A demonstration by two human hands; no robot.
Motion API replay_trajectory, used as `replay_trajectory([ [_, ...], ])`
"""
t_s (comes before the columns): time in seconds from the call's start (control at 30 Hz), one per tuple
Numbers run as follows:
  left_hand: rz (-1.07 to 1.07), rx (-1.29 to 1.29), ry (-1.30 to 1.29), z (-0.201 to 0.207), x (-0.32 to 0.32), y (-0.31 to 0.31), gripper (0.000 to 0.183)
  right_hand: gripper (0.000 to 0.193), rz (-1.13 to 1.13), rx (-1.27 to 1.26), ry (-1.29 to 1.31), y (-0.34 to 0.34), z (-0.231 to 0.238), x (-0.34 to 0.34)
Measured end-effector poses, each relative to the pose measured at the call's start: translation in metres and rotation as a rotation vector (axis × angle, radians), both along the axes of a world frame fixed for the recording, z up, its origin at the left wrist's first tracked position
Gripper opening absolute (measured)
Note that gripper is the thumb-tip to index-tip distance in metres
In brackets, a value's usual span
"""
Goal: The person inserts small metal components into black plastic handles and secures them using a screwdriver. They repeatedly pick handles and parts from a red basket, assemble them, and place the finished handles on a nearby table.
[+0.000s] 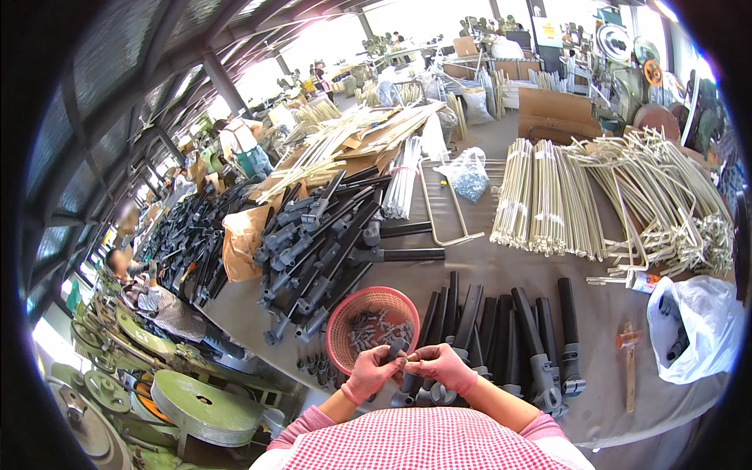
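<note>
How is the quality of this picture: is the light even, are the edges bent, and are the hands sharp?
In the head view, daylight at the top is blown out to white behind the roof beams; the table is evenly lit with soft shadows. Straight edges bend toward the dark round rim. The left hand and right hand beside the red basket are fairly sharp; distant people at the left look blurred.

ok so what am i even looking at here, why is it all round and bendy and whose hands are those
One picture, from a wide fisheye camera worn on a person's head, looking down; that lens bends the edges. The left hand and right hand are the wearer's own, meeting over a small dark part pinched between them. Just beyond sits a red basket of small grey pieces. On the grey table lie black tubes, a bigger dark heap, pale bent rods, a white bag and a hammer.
</note>
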State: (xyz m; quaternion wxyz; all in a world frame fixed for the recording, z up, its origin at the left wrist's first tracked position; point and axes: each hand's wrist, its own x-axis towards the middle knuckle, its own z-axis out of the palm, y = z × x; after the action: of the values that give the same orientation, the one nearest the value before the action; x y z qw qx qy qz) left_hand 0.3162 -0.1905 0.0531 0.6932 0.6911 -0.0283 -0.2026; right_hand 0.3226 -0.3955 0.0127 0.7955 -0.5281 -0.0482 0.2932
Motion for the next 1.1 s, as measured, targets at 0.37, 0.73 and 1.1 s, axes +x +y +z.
replay_trajectory([
  [0.37, -0.129, -0.184, 0.081, 0.007, 0.010, -0.007, 0.012, 0.020, 0.076, 0.480, 0.360, -0.009, -0.011, 0.004],
  [0.73, 0.150, -0.344, 0.120, -0.015, -0.003, 0.006, 0.010, 0.017, -0.329, -0.166, -0.346, 0.028, 0.005, -0.008],
  [1.1, 0.293, -0.492, 0.118, -0.027, -0.014, 0.036, 0.013, 0.018, -0.154, 0.183, 0.045, 0.050, 0.030, -0.008],
])
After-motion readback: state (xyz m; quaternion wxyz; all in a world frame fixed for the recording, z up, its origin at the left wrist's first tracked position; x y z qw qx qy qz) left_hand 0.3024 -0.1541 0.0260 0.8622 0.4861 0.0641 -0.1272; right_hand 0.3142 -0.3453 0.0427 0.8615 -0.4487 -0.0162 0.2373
